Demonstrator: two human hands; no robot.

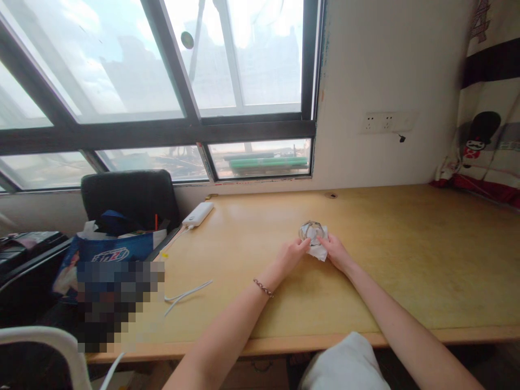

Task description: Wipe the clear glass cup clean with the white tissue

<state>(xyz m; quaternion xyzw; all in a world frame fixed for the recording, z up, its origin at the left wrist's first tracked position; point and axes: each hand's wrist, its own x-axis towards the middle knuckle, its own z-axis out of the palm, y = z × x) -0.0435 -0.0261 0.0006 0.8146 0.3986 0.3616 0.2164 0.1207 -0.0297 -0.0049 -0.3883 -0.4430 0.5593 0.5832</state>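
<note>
A small clear glass bowl, perhaps an ashtray, is between my hands over the middle of the wooden table. A crumpled white tissue lies in and over its near side, with one corner hanging toward me. My left hand grips the bowl's left side, its thumb at the near rim. On the other side, my right hand is closed with its thumb pressing the tissue against the glass. The fingers beneath the bowl are hidden. A braided bracelet circles my left wrist.
The table runs along the window wall. A white power bank with a cable sits at its far left corner; a white cable lies nearer me. Left of the table, a blue bag rests on a black chair.
</note>
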